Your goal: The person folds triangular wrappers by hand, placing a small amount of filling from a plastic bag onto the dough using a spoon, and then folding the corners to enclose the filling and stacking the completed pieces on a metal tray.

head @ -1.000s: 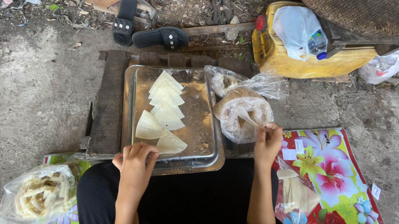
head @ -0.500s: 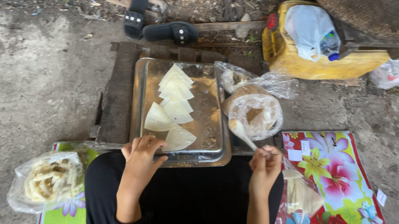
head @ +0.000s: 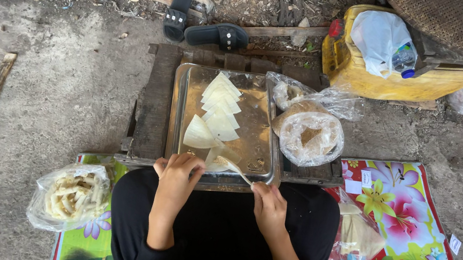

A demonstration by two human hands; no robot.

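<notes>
Sitting at the far left, a clear bag of rolled pieces (head: 72, 195) lies on the floral mat (head: 409, 231). The left hand (head: 178, 173) presses curled fingers on a pale triangular wrapper (head: 221, 161) at the metal tray's (head: 259, 98) near edge on the wooden worktop (head: 154, 102). The right hand (head: 269, 206) has fingers clamped on a small spoon (head: 235, 169) whose tip touches that wrapper.

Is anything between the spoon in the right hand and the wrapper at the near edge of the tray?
Nothing visible. The spoon in the right hand already reaches the near wrapper on the tray. The left hand rests beside it, not across the path.
</notes>
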